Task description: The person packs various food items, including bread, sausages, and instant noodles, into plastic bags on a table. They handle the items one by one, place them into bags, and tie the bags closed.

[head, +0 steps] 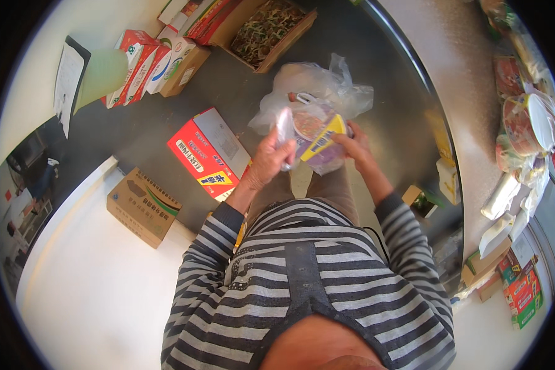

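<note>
My right hand [358, 144] grips the side of a purple and yellow instant noodle tub [321, 141], with food pictured on its wrapping. The tub is tilted in front of my legs. In my left hand [273, 152] is a pale, shiny, flattish thing [284, 125], close beside the tub; motion blur hides what it is. Just beyond both hands a crumpled clear plastic bag [312, 76] spreads out, partly behind the tub. A small red and white item [300, 97] shows at the bag's near side.
A red noodle carton [208, 157] stands at my left, near a brown cardboard box [143, 208] on a white surface [97, 268]. Ahead are an open carton [310, 25] of dry-looking produce and several stacked boxes [141, 64]. Packaged noodle tubs [522, 122] crowd the counter [448, 60] at right.
</note>
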Demonstrator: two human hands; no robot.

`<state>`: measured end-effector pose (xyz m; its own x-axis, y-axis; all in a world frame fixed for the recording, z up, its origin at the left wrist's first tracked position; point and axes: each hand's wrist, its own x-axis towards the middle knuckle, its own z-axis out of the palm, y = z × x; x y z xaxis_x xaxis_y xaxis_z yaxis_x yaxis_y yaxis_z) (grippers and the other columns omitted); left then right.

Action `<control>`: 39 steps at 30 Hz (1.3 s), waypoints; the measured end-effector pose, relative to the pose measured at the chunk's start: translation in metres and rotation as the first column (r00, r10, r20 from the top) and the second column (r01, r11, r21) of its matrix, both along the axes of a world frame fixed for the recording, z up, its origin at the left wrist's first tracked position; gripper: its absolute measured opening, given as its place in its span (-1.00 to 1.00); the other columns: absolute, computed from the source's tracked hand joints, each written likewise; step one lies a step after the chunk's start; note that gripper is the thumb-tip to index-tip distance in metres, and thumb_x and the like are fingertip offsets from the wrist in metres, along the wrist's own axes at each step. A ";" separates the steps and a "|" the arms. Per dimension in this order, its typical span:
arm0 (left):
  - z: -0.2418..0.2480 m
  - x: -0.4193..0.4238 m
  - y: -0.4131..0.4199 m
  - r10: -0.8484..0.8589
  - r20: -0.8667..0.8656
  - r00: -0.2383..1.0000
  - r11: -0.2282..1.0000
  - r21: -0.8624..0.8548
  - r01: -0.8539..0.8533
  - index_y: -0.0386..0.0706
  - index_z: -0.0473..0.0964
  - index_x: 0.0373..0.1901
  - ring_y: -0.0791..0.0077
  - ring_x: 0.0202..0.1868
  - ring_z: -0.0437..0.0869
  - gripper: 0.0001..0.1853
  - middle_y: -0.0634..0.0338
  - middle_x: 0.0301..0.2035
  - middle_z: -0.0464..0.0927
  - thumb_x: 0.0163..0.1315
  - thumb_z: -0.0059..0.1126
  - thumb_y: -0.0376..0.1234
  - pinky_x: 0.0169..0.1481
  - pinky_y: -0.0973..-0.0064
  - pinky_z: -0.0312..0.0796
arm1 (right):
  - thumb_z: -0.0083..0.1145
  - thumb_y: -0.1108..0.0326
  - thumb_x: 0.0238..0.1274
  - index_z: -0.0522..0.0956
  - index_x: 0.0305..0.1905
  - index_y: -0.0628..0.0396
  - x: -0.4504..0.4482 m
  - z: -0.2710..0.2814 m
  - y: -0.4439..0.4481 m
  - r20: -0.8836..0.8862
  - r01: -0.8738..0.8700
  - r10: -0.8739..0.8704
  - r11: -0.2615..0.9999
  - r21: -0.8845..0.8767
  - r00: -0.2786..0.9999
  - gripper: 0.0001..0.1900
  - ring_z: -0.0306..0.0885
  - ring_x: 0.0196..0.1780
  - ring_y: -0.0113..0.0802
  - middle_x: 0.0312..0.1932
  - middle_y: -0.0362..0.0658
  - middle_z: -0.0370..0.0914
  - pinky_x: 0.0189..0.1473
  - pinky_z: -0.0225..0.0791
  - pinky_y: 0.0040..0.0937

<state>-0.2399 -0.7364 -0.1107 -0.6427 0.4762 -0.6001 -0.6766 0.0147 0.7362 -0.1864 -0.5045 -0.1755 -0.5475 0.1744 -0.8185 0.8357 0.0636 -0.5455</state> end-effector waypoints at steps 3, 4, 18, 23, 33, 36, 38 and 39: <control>0.004 0.018 0.016 -0.169 0.041 0.985 0.985 -0.011 0.169 -0.07 -0.04 0.41 0.71 -0.55 0.35 -0.37 0.37 -0.52 0.34 0.33 -0.09 -0.37 -0.43 0.67 0.32 | 0.26 0.03 -0.11 0.34 0.19 0.24 0.007 -0.105 -0.033 0.021 -0.277 0.283 0.914 0.297 0.959 -0.25 0.53 -0.04 -0.18 -0.05 0.16 0.51 -0.05 0.41 -0.34; 0.006 0.021 0.021 -0.200 0.058 0.978 0.979 -0.010 0.201 -0.06 -0.04 0.41 0.70 -0.55 0.36 -0.37 0.37 -0.52 0.35 0.33 -0.10 -0.38 -0.43 0.67 0.32 | 0.25 0.03 -0.10 0.35 0.19 0.23 -0.004 -0.117 -0.041 0.043 -0.354 0.365 0.857 0.374 0.930 -0.26 0.55 -0.05 -0.10 -0.03 0.19 0.51 -0.01 0.39 -0.32; -0.084 -0.141 0.009 -0.715 -0.445 0.538 0.655 -0.695 0.295 -0.27 0.44 0.00 0.07 0.03 0.48 -0.49 -0.04 -0.06 0.48 0.29 -0.11 -0.01 0.06 0.29 0.39 | 0.11 0.34 0.15 0.52 -0.11 0.22 -0.094 -0.131 0.075 -0.369 0.009 0.093 0.965 0.263 0.925 -0.76 0.59 -0.32 -0.34 -0.31 -0.11 0.59 -0.32 0.40 -0.48; -0.150 -0.267 -0.095 -0.682 -0.323 0.656 0.554 -0.814 0.174 -0.19 0.29 0.17 0.01 0.09 0.43 -0.49 -0.06 0.06 0.39 0.30 -0.11 -0.07 0.14 0.23 0.34 | 0.09 0.38 0.19 0.52 -0.11 0.30 -0.098 -0.058 -0.002 -0.261 0.181 -0.113 0.950 0.254 0.959 -0.77 0.56 -0.30 -0.42 -0.30 -0.13 0.58 -0.29 0.41 -0.52; -0.293 -0.457 -0.196 -0.616 -0.279 0.737 0.487 -0.870 0.078 -0.17 0.20 0.24 -0.10 0.12 0.39 -0.42 -0.18 0.13 0.32 0.26 -0.05 -0.09 0.15 0.14 0.31 | 0.11 0.54 0.11 0.53 -0.15 0.25 -0.232 0.025 -0.199 -0.332 0.045 0.176 0.826 0.562 0.927 -0.82 0.58 -0.27 -0.28 -0.24 -0.01 0.57 -0.25 0.45 -0.45; -0.313 -0.514 -0.201 -0.471 -0.241 0.849 0.530 -0.846 0.054 -0.17 0.24 0.21 -0.11 0.12 0.40 -0.41 -0.21 0.10 0.34 0.23 0.00 -0.06 0.18 0.14 0.28 | 0.11 0.56 0.10 0.52 -0.14 0.24 -0.265 0.027 -0.210 -0.344 0.092 0.098 0.864 0.494 0.934 -0.81 0.58 -0.25 -0.24 -0.21 0.02 0.56 -0.26 0.46 -0.42; -0.345 -0.541 -0.213 -0.409 -0.325 0.853 0.544 -0.837 -0.058 -0.22 0.29 0.14 -0.11 0.13 0.39 -0.39 -0.23 0.05 0.39 0.16 0.09 -0.05 0.20 0.15 0.26 | 0.10 0.56 0.10 0.52 -0.14 0.24 -0.275 0.019 -0.212 -0.322 0.109 0.044 0.889 0.445 0.946 -0.81 0.58 -0.23 -0.23 -0.22 0.03 0.56 -0.27 0.46 -0.41; -0.356 -0.557 -0.221 -0.421 -0.316 0.850 0.554 -0.831 -0.035 -0.26 0.27 0.14 -0.11 0.14 0.38 -0.36 -0.25 0.04 0.39 0.15 0.10 -0.03 0.21 0.15 0.25 | 0.10 0.56 0.10 0.52 -0.14 0.24 -0.281 0.010 -0.211 -0.310 0.082 0.067 0.892 0.444 0.949 -0.81 0.57 -0.24 -0.21 -0.22 0.03 0.56 -0.27 0.46 -0.40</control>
